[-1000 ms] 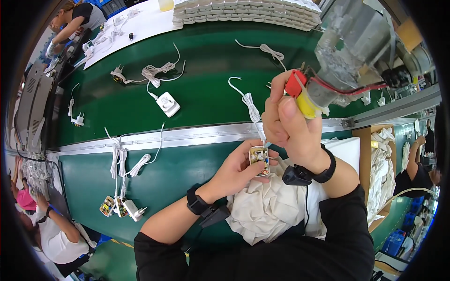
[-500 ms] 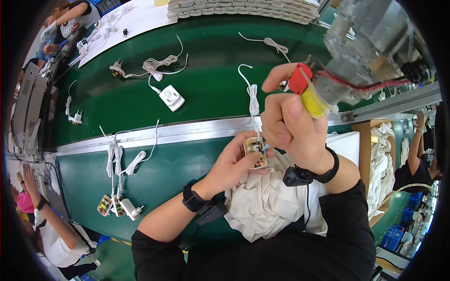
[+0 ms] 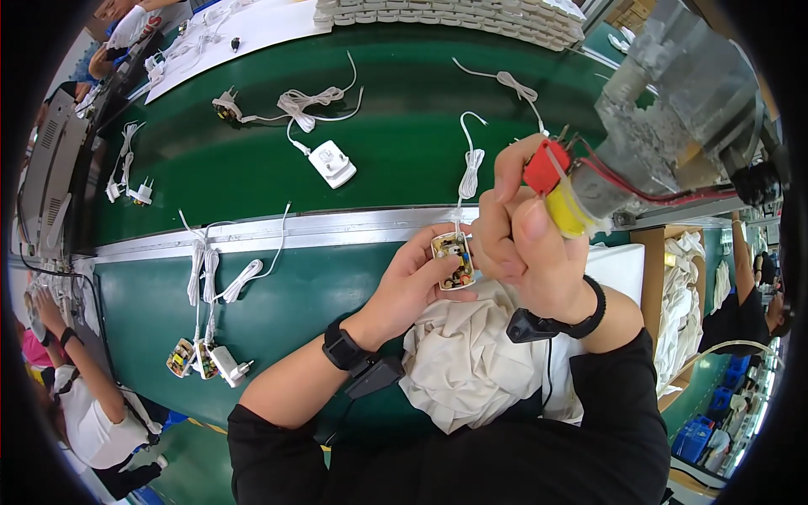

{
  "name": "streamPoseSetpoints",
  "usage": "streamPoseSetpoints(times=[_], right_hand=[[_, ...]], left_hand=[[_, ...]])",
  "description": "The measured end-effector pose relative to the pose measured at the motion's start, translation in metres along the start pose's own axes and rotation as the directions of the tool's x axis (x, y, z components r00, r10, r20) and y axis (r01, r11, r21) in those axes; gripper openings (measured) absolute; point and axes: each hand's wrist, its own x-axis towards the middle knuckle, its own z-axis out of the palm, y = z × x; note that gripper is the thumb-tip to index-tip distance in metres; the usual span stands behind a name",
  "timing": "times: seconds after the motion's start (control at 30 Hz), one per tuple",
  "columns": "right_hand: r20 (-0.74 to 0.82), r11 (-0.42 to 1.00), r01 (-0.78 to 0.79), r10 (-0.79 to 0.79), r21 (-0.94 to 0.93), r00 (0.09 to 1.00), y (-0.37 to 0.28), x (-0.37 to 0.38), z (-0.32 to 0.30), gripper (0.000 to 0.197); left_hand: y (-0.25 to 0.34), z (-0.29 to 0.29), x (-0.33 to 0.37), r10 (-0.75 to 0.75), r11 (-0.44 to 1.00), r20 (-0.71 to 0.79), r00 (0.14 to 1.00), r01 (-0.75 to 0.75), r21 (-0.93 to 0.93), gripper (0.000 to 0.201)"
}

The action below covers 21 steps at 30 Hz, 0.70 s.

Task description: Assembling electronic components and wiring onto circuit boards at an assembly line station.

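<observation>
My left hand [image 3: 412, 273] holds an opened white power adapter [image 3: 453, 263], its circuit board facing up and my thumb lying over the parts. A white cable runs from its far end to a tied bundle [image 3: 470, 172] on the green belt. Just right of it, my right hand [image 3: 534, 240] is closed, fingers curled, around the lower end of a grey tool [image 3: 623, 126]. That tool carries a red block [image 3: 547, 166], a yellow band [image 3: 566, 209] and red and black wires; its tip is hidden. Crumpled white cloth [image 3: 471, 358] lies below my hands.
Left on the green bench, several adapters [image 3: 206, 358] lie with tied cables. The belt [image 3: 404, 93] carries a closed white adapter [image 3: 332, 164], an opened one [image 3: 225, 105] and plugs [image 3: 128, 189]. A metal rail [image 3: 337, 231] divides them. A box [image 3: 652, 252] stands right. Stacked trays [image 3: 446, 17] stand far.
The adapters and cables on the belt have shifted right, and another plug shows at its left end. My right hand and the tool appear slightly lower. The left hand still holds the opened adapter.
</observation>
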Motion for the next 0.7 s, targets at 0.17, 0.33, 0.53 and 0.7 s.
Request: streamPoseSetpoints(times=[0.17,0.33,0.53,0.7], right_hand=[[-0.017,1.0,-0.008,0.008,-0.007,1.0,0.0,0.002,0.001,0.044],[-0.016,0.999,-0.031,0.031,-0.019,0.999,-0.001,0.004,0.003,0.047],[-0.049,0.998,-0.025,0.023,-0.051,0.999,-0.001,0.006,0.01,0.052],[-0.025,0.999,0.006,-0.007,-0.039,1.0,0.002,0.002,0.015,0.052]], left_hand=[[0.002,0.001,-0.001,0.007,1.0,0.016,1.0,-0.006,-0.019,0.036],[0.002,-0.004,-0.001,0.01,0.999,0.033,0.999,-0.009,-0.048,0.036],[0.002,-0.005,-0.003,-0.014,0.988,0.087,0.996,0.027,-0.15,0.037],[0.004,-0.002,-0.006,-0.038,0.968,0.176,0.984,0.08,-0.239,0.037]])
